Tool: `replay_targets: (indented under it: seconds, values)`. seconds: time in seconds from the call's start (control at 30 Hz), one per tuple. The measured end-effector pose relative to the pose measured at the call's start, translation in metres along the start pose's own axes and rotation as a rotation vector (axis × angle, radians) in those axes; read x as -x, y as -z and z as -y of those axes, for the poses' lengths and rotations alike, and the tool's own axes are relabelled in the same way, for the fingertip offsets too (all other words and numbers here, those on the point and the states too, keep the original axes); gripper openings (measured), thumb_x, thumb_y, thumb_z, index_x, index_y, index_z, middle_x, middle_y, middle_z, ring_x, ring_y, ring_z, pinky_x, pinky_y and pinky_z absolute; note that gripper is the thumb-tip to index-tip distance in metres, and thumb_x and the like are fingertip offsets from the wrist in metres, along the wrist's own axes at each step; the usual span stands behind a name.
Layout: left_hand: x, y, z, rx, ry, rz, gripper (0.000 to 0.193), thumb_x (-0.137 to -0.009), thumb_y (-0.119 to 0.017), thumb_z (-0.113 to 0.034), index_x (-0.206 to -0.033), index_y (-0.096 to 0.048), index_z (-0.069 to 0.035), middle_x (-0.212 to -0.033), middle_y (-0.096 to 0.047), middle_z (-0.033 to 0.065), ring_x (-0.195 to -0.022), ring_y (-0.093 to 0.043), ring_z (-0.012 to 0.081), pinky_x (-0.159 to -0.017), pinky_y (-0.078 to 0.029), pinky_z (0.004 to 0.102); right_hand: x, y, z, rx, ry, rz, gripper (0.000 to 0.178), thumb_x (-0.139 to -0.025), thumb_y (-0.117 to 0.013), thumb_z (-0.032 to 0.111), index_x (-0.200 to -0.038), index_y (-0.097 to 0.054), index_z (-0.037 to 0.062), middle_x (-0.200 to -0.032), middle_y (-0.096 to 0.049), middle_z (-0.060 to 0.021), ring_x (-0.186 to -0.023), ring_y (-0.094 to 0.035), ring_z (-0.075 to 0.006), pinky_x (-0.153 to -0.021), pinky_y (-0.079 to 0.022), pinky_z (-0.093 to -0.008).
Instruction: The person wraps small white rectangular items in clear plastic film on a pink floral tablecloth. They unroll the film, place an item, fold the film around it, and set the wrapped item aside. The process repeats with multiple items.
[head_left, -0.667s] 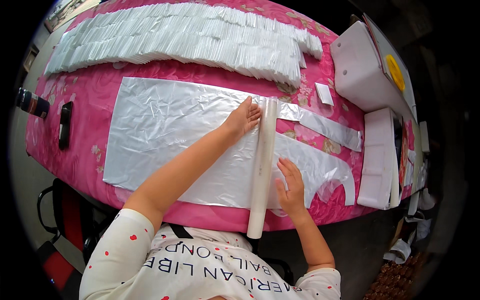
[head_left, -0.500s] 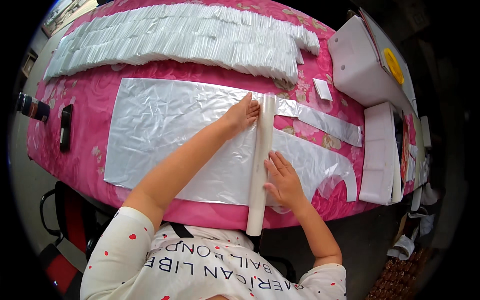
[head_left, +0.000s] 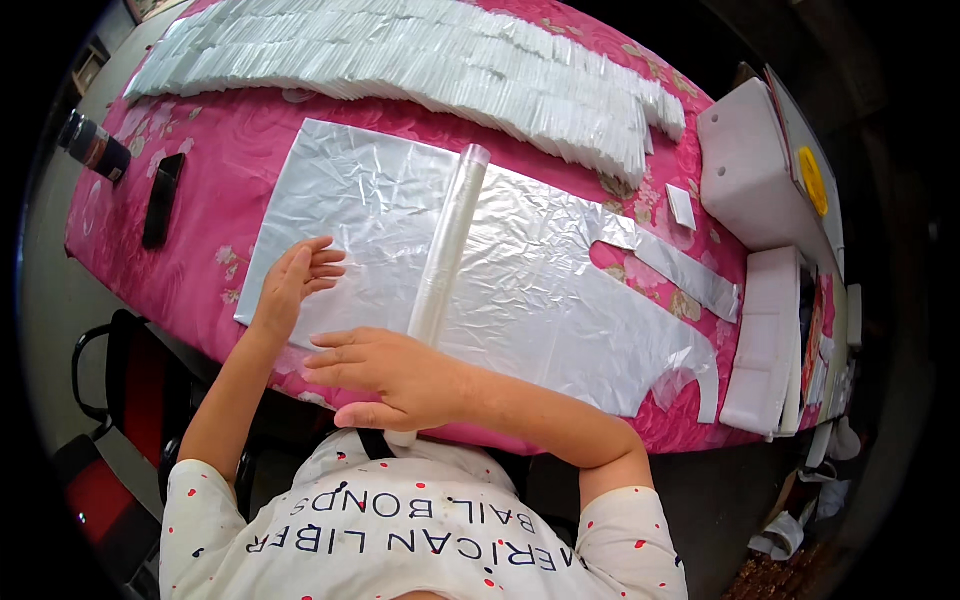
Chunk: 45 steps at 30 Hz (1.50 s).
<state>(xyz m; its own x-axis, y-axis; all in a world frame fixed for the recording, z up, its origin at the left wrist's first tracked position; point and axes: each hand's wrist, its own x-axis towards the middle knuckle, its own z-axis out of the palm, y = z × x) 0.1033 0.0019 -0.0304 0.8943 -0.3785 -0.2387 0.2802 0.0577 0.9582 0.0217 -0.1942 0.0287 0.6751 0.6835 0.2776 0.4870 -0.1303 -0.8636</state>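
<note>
A stack of thin, whitish plastic sheet (head_left: pixel 350 190), cut like a bib apron with neck loop and straps at its right end, lies on the table. Across it rests a long pale tube (head_left: pixel 452 240), its near end reaching past the table edge. My left hand (head_left: pixel 292 285) is open over the sheet's left part, fingers stretched, holding nothing. Over the tube's near end is my right hand (head_left: pixel 385 375), fingers extended and thumb apart. It hides part of the tube; whether it touches it I cannot tell.
Rows of folded white plastic packets (head_left: pixel 400 60) line the table's far side. A dark bottle (head_left: pixel 95 147) and a black phone (head_left: pixel 163 200) are at left. To the right stand white foam boxes (head_left: pixel 745 160) and a small white packet (head_left: pixel 681 207). A red-and-black chair (head_left: pixel 145 390) stands at near left.
The tube has moved left across the sheet. Both hands have swung left, the left off the tube's upper part, the right over its near end. The view has shifted slightly.
</note>
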Motion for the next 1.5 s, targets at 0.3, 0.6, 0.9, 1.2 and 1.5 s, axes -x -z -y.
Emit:
replay_targets:
  seconds: [0.3,0.6,0.9,1.2,1.5]
  values:
    - [0.099,0.043,0.002,-0.391,-0.104,-0.155,0.036,-0.091,-0.045,-0.009,-0.124,-0.045,0.004,-0.114,-0.057,0.0143,-0.098,-0.058,0.0199,-0.087,-0.044,0.0289,-0.043,0.041,-0.099,0.797,-0.03,0.056,0.045,-0.084,-0.057,0.034,-0.121,-0.052,0.0092,-0.133,-0.044,-0.0101,-0.129,-0.034,-0.0266,-0.107,-0.025,-0.0444]
    - [0.107,0.022,0.009,-1.269,-0.205,-0.324,0.073,-0.076,-0.064,-0.02,-0.134,-0.027,0.005,-0.121,-0.042,0.0221,-0.111,-0.043,0.0381,-0.098,-0.031,0.043,-0.155,-0.022,-0.133,0.765,-0.155,-0.178,0.045,-0.082,-0.055,0.029,-0.12,-0.053,0.0051,-0.135,-0.04,-0.0163,-0.13,-0.029,-0.0314,-0.109,-0.016,-0.0456]
    - [0.111,0.041,0.013,-0.683,0.155,-0.349,0.078,-0.066,-0.073,-0.003,-0.132,-0.029,0.002,-0.102,-0.053,0.0155,-0.095,-0.054,0.0237,-0.084,-0.043,0.032,-0.161,-0.058,-0.129,0.243,-0.419,-0.869,0.083,-0.071,-0.053,0.01,-0.14,-0.009,-0.0043,-0.142,-0.013,-0.0308,-0.136,-0.006,-0.0395,-0.11,-0.008,-0.0479]
    - [0.11,-0.006,0.011,0.676,0.294,0.244,0.068,-0.077,-0.069,-0.037,-0.126,-0.038,0.0,-0.119,-0.053,0.0238,-0.089,-0.062,0.0214,-0.073,-0.052,0.0312,-0.096,-0.007,-0.062,-1.235,-0.308,-0.891,0.065,-0.073,-0.065,0.018,-0.127,-0.032,0.0044,-0.099,-0.052,-0.0103,-0.083,-0.058,-0.016,-0.077,-0.051,-0.0308]
    - [0.066,-0.038,-0.002,0.283,0.31,0.455,0.077,-0.08,-0.051,-0.05,-0.134,-0.033,0.002,-0.116,-0.051,0.0192,-0.091,-0.057,0.0201,-0.077,-0.048,0.0306,-0.038,0.02,-0.03,-0.867,-0.398,-1.097,0.057,-0.074,-0.067,0.013,-0.12,-0.035,0.0009,-0.093,-0.052,-0.0084,-0.079,-0.057,-0.0161,-0.073,-0.05,-0.0327]
